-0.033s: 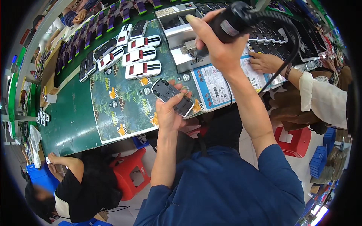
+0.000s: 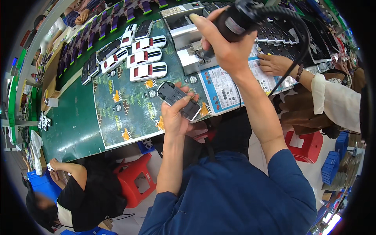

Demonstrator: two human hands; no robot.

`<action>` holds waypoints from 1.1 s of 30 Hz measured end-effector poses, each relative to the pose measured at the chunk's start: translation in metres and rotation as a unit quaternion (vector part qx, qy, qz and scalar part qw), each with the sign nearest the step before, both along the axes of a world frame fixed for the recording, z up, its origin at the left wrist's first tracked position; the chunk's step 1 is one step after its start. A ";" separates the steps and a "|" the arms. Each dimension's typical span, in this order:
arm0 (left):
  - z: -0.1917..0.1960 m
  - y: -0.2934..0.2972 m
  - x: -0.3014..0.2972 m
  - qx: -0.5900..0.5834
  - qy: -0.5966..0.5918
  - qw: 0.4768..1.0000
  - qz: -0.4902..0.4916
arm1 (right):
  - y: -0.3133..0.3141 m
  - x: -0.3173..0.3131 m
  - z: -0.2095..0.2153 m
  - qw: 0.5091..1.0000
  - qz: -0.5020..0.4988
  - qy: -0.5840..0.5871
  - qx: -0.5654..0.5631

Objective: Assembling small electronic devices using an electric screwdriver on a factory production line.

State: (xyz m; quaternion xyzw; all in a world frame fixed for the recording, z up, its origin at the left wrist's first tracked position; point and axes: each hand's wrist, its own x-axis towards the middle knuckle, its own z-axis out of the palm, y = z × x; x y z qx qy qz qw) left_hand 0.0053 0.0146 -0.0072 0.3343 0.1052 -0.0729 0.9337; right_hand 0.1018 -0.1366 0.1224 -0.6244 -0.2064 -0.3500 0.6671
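My left hand [image 2: 177, 113] is closed round a toy car [image 2: 177, 102], held upside down with its dark chassis facing up and its white body showing at the edges. Higher up, my right hand [image 2: 231, 49] grips a black electric screwdriver [image 2: 235, 25] with a thick cable. The driver's lower end is at the front of a silver metal screw feeder [image 2: 187, 51]; my fingers partly hide it, and I cannot tell whether the tip touches. Left of the feeder, several white toy cars with red windows [image 2: 148, 73] stand in a group, some others lying dark side up [image 2: 108, 51].
A printed sheet [image 2: 221, 88] lies right of the feeder. A co-worker's hand [image 2: 276, 65] reaches in beside rows of dark car chassis [image 2: 276, 36]. Another person [image 2: 90, 188] sits at the lower left by a red stool [image 2: 135, 182]. The screwdriver cable [image 2: 303, 43] loops down at right.
My right hand and the screwdriver have shifted very slightly to the left. My left hand keeps the toy car in the same place.
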 end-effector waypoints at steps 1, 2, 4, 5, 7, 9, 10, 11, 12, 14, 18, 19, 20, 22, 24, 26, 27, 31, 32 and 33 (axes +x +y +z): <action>0.001 0.000 0.001 -0.006 -0.005 1.000 0.002 | 0.001 0.004 0.001 0.999 -0.021 -0.033 -0.033; 0.000 -0.001 0.001 -0.006 -0.004 1.000 0.001 | 0.001 0.008 0.002 0.995 -0.042 -0.066 -0.066; -0.003 -0.001 0.001 -0.013 -0.008 1.000 0.002 | 0.006 0.014 0.003 0.995 -0.033 -0.059 -0.073; -0.004 0.000 0.001 -0.012 -0.008 1.000 0.004 | 0.008 0.014 0.003 0.995 -0.024 -0.052 -0.080; -0.006 0.001 0.002 -0.016 0.004 1.000 0.004 | 0.004 0.007 0.008 0.997 0.025 0.036 -0.060; -0.006 0.001 0.005 -0.010 0.010 1.000 0.004 | -0.006 -0.014 0.013 0.984 0.108 0.141 -0.020; -0.005 -0.002 0.006 -0.003 0.016 1.000 -0.001 | -0.013 -0.025 0.011 0.982 0.125 0.142 -0.001; -0.004 -0.002 0.007 -0.001 0.016 1.000 0.004 | -0.013 -0.038 0.008 0.974 0.169 0.139 0.067; -0.002 0.000 0.005 -0.001 0.022 1.000 0.011 | -0.011 -0.051 0.005 0.959 0.210 0.136 0.134; 0.000 0.001 0.007 -0.006 0.027 1.000 0.007 | -0.012 -0.072 -0.005 0.941 0.257 0.121 0.184; -0.001 0.003 0.009 0.010 0.032 0.999 0.009 | -0.006 -0.089 -0.019 0.938 0.274 0.116 0.177; -0.002 0.003 0.009 0.011 0.032 0.999 0.007 | -0.005 -0.091 -0.021 0.938 0.273 0.116 0.179; -0.002 0.002 0.008 0.010 0.030 0.999 0.009 | -0.004 -0.092 -0.023 0.940 0.265 0.126 0.174; -0.005 0.002 0.009 0.009 0.029 0.999 0.011 | -0.001 -0.094 -0.025 0.942 0.256 0.135 0.171; -0.008 0.002 0.010 -0.002 0.022 1.000 0.001 | 0.003 -0.096 -0.026 0.943 0.248 0.140 0.170; -0.010 0.004 0.010 -0.006 0.034 0.999 -0.006 | -0.001 -0.098 -0.025 0.951 0.246 0.152 0.112; -0.011 0.004 0.009 -0.010 0.045 0.999 -0.012 | -0.002 -0.098 -0.026 0.954 0.245 0.163 0.052; -0.014 0.003 0.010 -0.029 0.039 0.999 -0.019 | 0.003 -0.095 -0.034 0.961 0.233 0.146 -0.001; -0.017 0.004 0.011 -0.029 0.042 0.999 -0.017 | 0.005 -0.094 -0.034 0.961 0.235 0.146 -0.004; -0.021 0.006 0.012 -0.055 0.051 0.997 -0.025 | 0.007 -0.093 -0.035 0.954 0.259 0.152 0.011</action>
